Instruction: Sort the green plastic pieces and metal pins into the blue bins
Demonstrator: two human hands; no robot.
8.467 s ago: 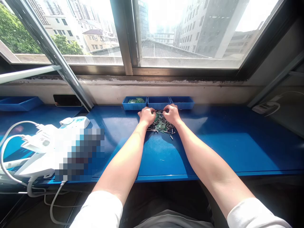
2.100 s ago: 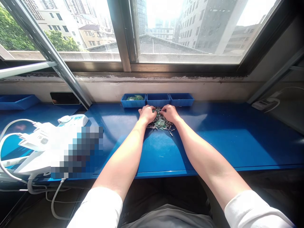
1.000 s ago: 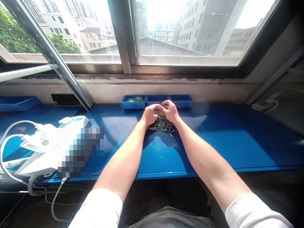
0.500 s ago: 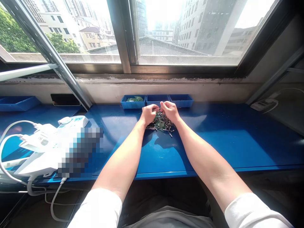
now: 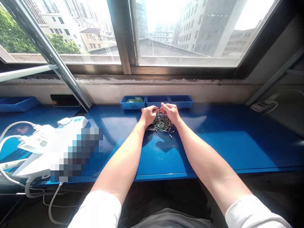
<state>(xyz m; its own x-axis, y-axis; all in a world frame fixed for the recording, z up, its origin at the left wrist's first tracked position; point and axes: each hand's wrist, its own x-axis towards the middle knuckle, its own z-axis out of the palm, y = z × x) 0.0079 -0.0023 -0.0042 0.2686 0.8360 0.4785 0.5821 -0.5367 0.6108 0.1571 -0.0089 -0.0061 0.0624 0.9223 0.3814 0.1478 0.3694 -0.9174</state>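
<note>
A workshop is shown: a blue workbench (image 5: 213,142) is fitted beneath a window (image 5: 185,38), blue parts trays (image 5: 158,102) are lined up beyond the left hand (image 5: 148,115) and right hand (image 5: 171,113), and a power strip (image 5: 72,121) is placed to their left.

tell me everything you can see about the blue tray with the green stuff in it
The small blue tray is rectangular and open-topped, and looks like plastic. It is the leftmost of three matching trays, standing on the blue bench against the wall below the window. Its right side meets the middle tray. Flat green pieces lie in it, too small to identify. The left hand is just in front of it, not touching it.
</note>
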